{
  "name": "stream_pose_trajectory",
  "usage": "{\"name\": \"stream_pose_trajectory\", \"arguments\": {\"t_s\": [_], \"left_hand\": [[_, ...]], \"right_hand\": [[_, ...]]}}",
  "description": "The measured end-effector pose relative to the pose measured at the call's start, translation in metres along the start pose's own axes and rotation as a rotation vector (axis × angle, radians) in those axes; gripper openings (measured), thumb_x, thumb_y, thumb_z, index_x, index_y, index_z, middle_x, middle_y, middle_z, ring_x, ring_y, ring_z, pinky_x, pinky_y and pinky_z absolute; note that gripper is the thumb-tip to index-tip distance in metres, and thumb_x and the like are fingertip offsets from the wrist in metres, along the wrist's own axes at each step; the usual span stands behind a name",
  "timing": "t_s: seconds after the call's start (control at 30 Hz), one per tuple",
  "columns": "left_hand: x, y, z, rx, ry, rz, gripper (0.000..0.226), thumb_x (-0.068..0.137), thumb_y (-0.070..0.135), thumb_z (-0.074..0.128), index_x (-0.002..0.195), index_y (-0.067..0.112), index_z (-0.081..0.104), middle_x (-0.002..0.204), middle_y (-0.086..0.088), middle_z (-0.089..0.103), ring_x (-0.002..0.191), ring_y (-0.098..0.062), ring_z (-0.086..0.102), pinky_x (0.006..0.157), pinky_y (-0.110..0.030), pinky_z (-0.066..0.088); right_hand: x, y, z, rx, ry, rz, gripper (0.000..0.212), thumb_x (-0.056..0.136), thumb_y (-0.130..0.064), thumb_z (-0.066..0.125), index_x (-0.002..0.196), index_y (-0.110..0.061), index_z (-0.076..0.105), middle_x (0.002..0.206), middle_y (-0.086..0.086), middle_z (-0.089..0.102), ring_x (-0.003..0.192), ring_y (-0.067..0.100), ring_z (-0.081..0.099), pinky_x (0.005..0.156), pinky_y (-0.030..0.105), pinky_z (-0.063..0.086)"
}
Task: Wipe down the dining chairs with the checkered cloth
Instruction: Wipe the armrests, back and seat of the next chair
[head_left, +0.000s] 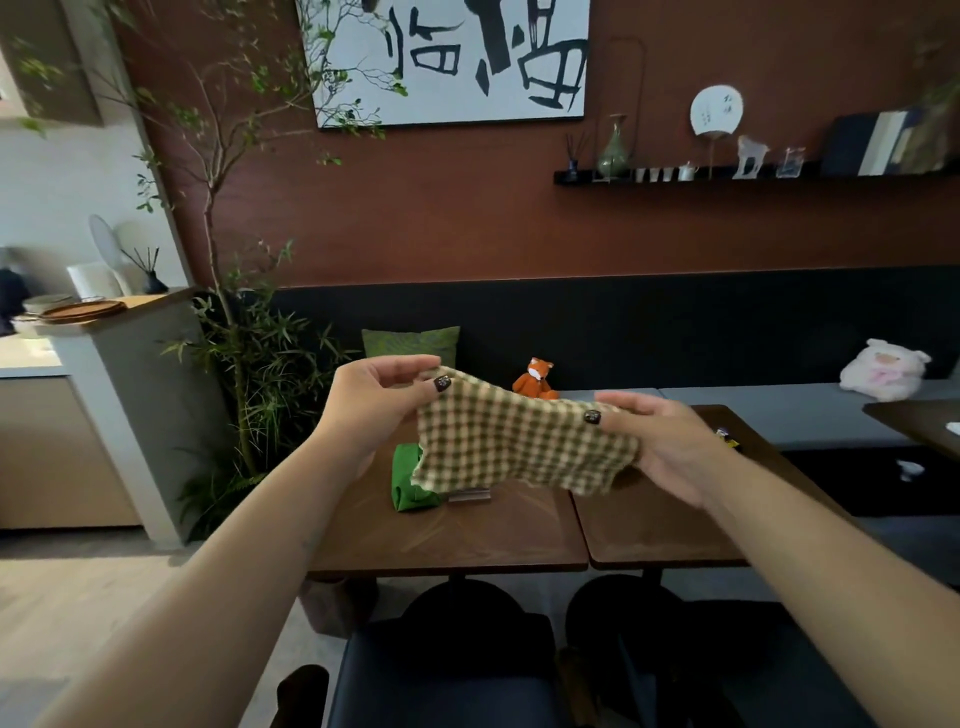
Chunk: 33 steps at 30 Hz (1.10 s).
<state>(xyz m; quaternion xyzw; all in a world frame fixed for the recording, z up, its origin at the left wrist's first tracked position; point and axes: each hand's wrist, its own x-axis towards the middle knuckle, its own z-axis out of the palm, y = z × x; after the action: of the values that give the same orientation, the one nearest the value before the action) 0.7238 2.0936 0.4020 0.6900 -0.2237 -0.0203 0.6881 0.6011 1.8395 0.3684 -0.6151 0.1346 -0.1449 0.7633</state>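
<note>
Both hands hold the cloth (524, 441) spread in the air above the tables: the left hand (371, 410) pinches its upper left corner between thumb and fingers, the right hand (660, 441) grips its right edge, thumb on top. Behind runs a dark bench (623, 332) carrying a green cushion (410, 343), a pink plush (883, 370) and a fox toy (536, 379). Two wooden tables (452, 535) stand edge to edge below the cloth; a green bundle (408, 480) sits near the left table's far edge. Two dark chairs (447, 675) face the tables' near edge, the right one perhaps partly hidden by the arm.
</note>
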Motion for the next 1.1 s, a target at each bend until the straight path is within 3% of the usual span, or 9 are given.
{"name": "stream_pose_trajectory", "arguments": {"t_s": [0.13, 0.23, 0.43, 0.5, 0.63, 0.77, 0.9, 0.97, 1.1], "left_hand": [[0.007, 0.0, 0.003, 0.021, 0.054, 0.046, 0.024, 0.076, 0.002, 0.08, 0.092, 0.019, 0.075, 0.09, -0.007, 0.076, 0.076, -0.014, 0.073, 0.065, -0.023, 0.058], [0.014, -0.001, 0.004, 0.082, 0.083, 0.084, 0.022, 0.073, 0.009, 0.084, 0.091, 0.02, 0.076, 0.087, -0.005, 0.076, 0.082, -0.018, 0.074, 0.075, -0.03, 0.06], [0.025, -0.008, 0.004, 0.394, 0.148, 0.21, 0.02, 0.081, 0.016, 0.08, 0.1, 0.021, 0.076, 0.077, 0.009, 0.071, 0.07, 0.001, 0.066, 0.067, -0.015, 0.055], [0.029, -0.008, 0.005, 0.533, 0.15, 0.252, 0.022, 0.084, 0.015, 0.076, 0.106, 0.02, 0.075, 0.076, 0.013, 0.066, 0.069, 0.002, 0.061, 0.062, -0.009, 0.047], [0.036, -0.01, 0.004, 0.765, 0.087, 0.327, 0.017, 0.091, 0.015, 0.068, 0.106, 0.016, 0.076, 0.077, 0.013, 0.061, 0.074, -0.002, 0.056, 0.071, -0.022, 0.046], [0.043, -0.014, 0.003, 0.782, 0.028, 0.355, 0.015, 0.095, 0.016, 0.062, 0.097, 0.012, 0.076, 0.083, 0.003, 0.069, 0.077, -0.01, 0.06, 0.062, -0.02, 0.04], [0.048, -0.023, 0.011, 0.173, -0.057, -0.068, 0.019, 0.101, 0.018, 0.049, 0.102, 0.006, 0.064, 0.094, -0.009, 0.066, 0.084, -0.022, 0.063, 0.078, -0.038, 0.052], [0.046, -0.03, 0.017, -0.068, -0.079, -0.239, 0.023, 0.102, 0.022, 0.046, 0.094, 0.008, 0.062, 0.083, -0.01, 0.066, 0.071, -0.02, 0.064, 0.064, -0.033, 0.05], [0.038, -0.051, 0.03, -0.026, -0.029, -0.401, 0.033, 0.098, 0.041, 0.052, 0.102, 0.014, 0.069, 0.095, -0.005, 0.075, 0.088, -0.022, 0.071, 0.073, -0.034, 0.055]], "right_hand": [[0.003, -0.032, 0.002, -0.27, -0.007, -0.201, 0.028, 0.077, 0.006, 0.068, 0.096, -0.013, 0.073, 0.093, 0.002, 0.075, 0.088, 0.014, 0.071, 0.067, 0.021, 0.055], [0.006, -0.054, 0.001, -0.54, 0.082, -0.34, 0.018, 0.082, -0.001, 0.069, 0.088, -0.017, 0.074, 0.08, -0.001, 0.075, 0.076, 0.009, 0.071, 0.058, 0.016, 0.053], [0.008, -0.079, 0.002, -1.066, 0.19, -0.461, 0.025, 0.068, -0.012, 0.083, 0.089, -0.024, 0.075, 0.083, -0.011, 0.068, 0.081, 0.003, 0.061, 0.068, 0.018, 0.049], [0.007, -0.081, 0.002, -1.146, 0.227, -0.487, 0.021, 0.068, -0.015, 0.083, 0.083, -0.026, 0.073, 0.076, -0.013, 0.066, 0.076, 0.0, 0.059, 0.062, 0.014, 0.043], [0.006, -0.077, 0.002, -1.226, 0.274, -0.55, 0.012, 0.07, -0.022, 0.082, 0.072, -0.026, 0.071, 0.079, -0.009, 0.06, 0.076, 0.005, 0.056, 0.058, 0.016, 0.035], [0.007, -0.073, 0.0, -1.083, 0.207, -0.561, 0.012, 0.072, -0.02, 0.08, 0.069, -0.023, 0.069, 0.087, -0.006, 0.062, 0.081, 0.006, 0.059, 0.064, 0.018, 0.043], [0.013, -0.062, -0.005, -0.665, 0.075, -0.211, 0.005, 0.081, -0.018, 0.07, 0.082, -0.013, 0.069, 0.085, 0.004, 0.071, 0.083, 0.017, 0.067, 0.072, 0.03, 0.052], [0.019, -0.049, -0.006, -0.605, 0.114, -0.164, 0.006, 0.083, -0.019, 0.068, 0.085, -0.014, 0.068, 0.085, 0.004, 0.071, 0.083, 0.018, 0.068, 0.068, 0.03, 0.05], [0.027, -0.024, -0.001, -0.639, 0.29, -0.106, 0.008, 0.08, -0.018, 0.072, 0.084, -0.014, 0.068, 0.084, 0.003, 0.07, 0.079, 0.015, 0.067, 0.059, 0.028, 0.049]]}}
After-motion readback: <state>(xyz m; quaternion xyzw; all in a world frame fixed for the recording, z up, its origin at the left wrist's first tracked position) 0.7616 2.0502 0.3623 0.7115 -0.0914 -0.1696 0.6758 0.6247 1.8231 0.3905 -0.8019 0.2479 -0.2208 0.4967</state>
